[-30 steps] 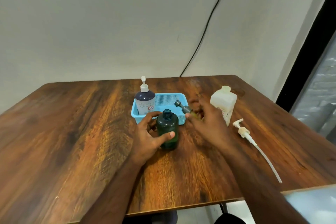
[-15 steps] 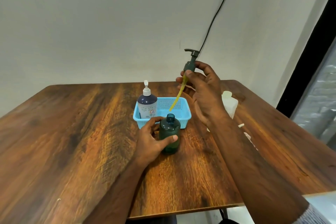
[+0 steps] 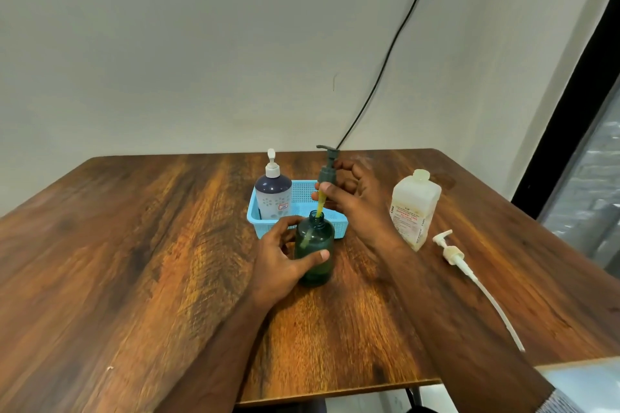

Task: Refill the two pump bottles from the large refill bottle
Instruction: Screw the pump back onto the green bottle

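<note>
The green pump bottle (image 3: 314, 250) stands upright on the wooden table (image 3: 134, 245), just in front of the blue basket (image 3: 303, 201); it is dark, translucent, round-shouldered, its narrow neck uncapped, and through its wall a yellowish stretch of tube shows slanting down to the left. The left hand (image 3: 285, 258) grips its body, fingers curled round the far side and the thumb pressed across the front. Above the neck the right hand (image 3: 352, 198) pinches the grey-green pump head (image 3: 327, 166) at its collar, thumb and forefinger clamped on it, the other fingers spread loosely behind; the spout points left, and the yellow dip tube (image 3: 320, 206) runs down from the collar into the bottle's mouth.

In the basket's left end stands a dark navy pump bottle (image 3: 273, 199) with a white pump fitted and a small label; the large refill bottle (image 3: 414, 209), pale and squarish, its neck open, stands upright to the right of the right hand, near it but apart; a white pump (image 3: 451, 251) with a long white tube lies on the table beyond it, the tube trailing toward the table's right front edge. Bare wood stretches wide to the left of the hands and in front of them up to the near edge; a black cable (image 3: 385, 77) hangs down the wall behind.
</note>
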`<action>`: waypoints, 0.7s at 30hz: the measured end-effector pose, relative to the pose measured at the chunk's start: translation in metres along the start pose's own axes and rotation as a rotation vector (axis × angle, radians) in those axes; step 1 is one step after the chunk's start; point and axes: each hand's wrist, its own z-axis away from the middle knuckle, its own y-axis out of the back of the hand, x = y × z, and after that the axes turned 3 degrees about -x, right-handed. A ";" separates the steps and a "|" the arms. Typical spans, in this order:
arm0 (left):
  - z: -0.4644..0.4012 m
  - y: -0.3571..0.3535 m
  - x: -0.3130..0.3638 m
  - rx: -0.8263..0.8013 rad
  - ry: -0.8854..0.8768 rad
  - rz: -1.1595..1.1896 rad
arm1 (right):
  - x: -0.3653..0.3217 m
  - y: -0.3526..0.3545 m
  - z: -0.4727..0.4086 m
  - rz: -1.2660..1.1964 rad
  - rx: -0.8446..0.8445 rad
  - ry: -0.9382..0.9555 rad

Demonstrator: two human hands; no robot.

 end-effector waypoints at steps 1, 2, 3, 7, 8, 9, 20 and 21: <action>0.000 0.000 -0.001 -0.001 -0.006 0.002 | 0.001 0.001 0.000 -0.005 -0.001 -0.005; 0.000 0.000 -0.002 -0.001 -0.002 0.001 | 0.002 0.002 -0.001 -0.007 0.006 -0.010; -0.001 0.000 -0.002 -0.002 0.004 -0.001 | 0.003 0.003 -0.001 -0.002 0.011 -0.010; -0.001 -0.001 -0.002 -0.008 0.002 -0.010 | 0.002 0.006 -0.002 0.033 -0.024 0.011; -0.002 -0.001 -0.003 -0.010 0.000 -0.010 | 0.001 0.006 -0.002 0.038 -0.038 0.016; -0.002 -0.001 -0.003 -0.009 -0.002 -0.011 | 0.001 0.006 -0.001 0.045 -0.056 0.027; -0.001 0.000 -0.001 0.015 -0.027 0.008 | 0.026 0.009 0.000 0.106 -0.152 0.003; -0.001 0.000 -0.001 0.015 -0.032 0.006 | 0.027 0.010 0.001 0.110 -0.154 0.013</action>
